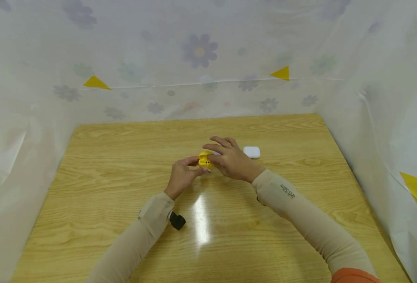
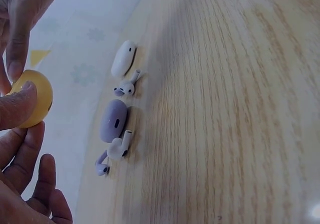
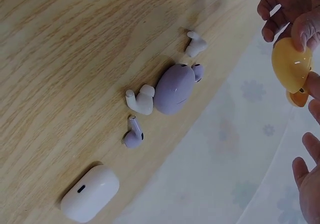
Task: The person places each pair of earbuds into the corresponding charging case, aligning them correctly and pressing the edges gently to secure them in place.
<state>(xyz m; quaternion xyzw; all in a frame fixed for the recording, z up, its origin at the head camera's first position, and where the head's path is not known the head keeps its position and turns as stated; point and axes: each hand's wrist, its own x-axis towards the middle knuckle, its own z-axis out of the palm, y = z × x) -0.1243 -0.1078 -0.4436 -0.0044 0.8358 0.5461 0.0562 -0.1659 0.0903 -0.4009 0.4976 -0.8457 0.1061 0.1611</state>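
At left, the left hand [image 1: 181, 176] pinches the yellow case [image 1: 205, 163] between thumb and fingers, held up off the surface [image 1: 123, 165] with its lid raised. The right hand [image 1: 235, 161] meets the case from the right, outer fingers spread; whether its thumb and forefinger pinch anything I cannot tell. Beyond, on the surface, run a white bud [image 3: 196, 46] and purple bud [image 3: 198, 72], the purple case [image 3: 175, 89], another white bud [image 3: 143, 102], another purple bud [image 3: 133, 139] and, rightmost, the white case [image 1: 252, 152].

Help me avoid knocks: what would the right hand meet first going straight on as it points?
Probably the yellow case directly before the right hand, then the left hand holding it; exact depth is unclear.
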